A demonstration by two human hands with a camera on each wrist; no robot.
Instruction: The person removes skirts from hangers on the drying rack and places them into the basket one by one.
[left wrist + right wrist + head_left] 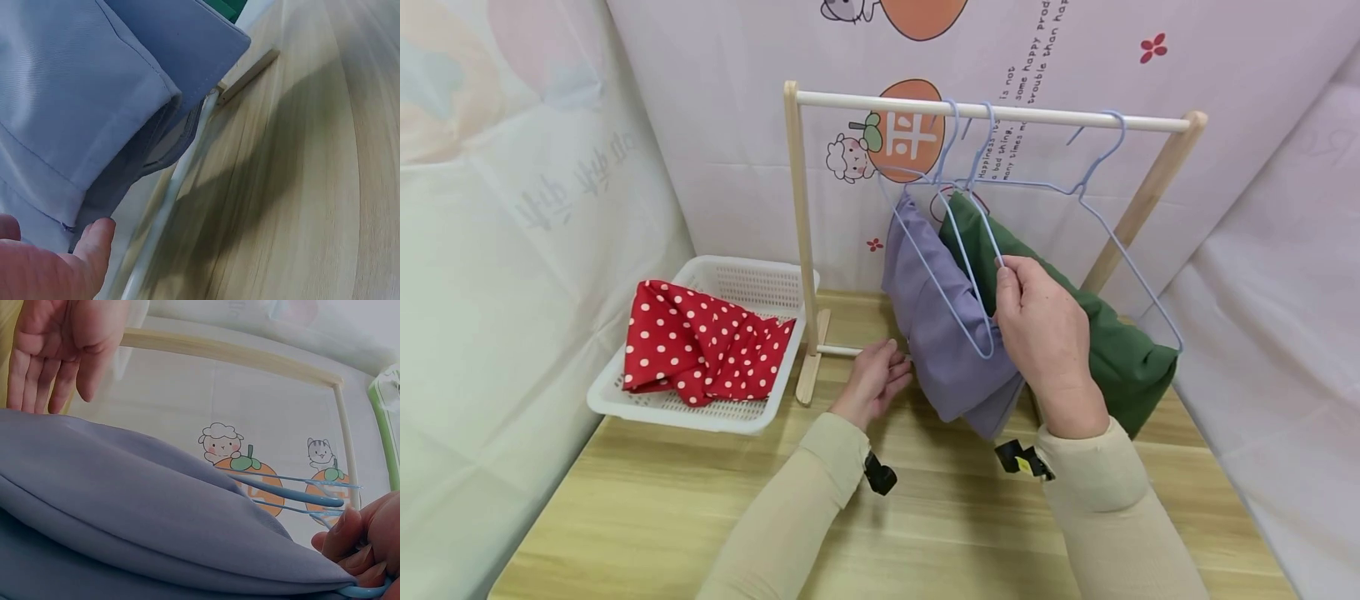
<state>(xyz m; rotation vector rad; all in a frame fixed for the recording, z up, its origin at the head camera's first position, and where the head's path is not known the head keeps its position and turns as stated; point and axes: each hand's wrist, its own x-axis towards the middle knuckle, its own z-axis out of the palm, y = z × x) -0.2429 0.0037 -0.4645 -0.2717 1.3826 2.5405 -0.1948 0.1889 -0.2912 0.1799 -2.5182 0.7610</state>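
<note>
Your right hand [1048, 333] pinches one side of a pale blue wire hanger [986, 225], well below its hook, which hangs over the rail [865, 102]. The lavender stitched garment [928, 308] hangs just left of this grip and reaches below it. Your left hand [878, 379], lower and to the left, has its fingers extended and grips nothing; it is at the garment's lower edge, but I cannot be sure that it touches.

The first danger, I think, is the uneven fall of the cloth: if you let the left hand go away while the right one tilts the wire, the garment's weight could make it slide off. The second is the bare-looking hanger [934, 271] directly left of the grip — its lower end lies against or very near the cloth, so a sideways pull could tangle the two wires. Also, if you lift the held wire too high, its hook could jump from the rail.

To the right of the grip, the green garment [1120, 358] on its own hanger [1102, 159] is close behind your hand; a wide movement of the wrist could push it loose. The red polka-dot cloth [700, 342], far left in the white plastic basket [673, 419], is out of this risk.
</note>
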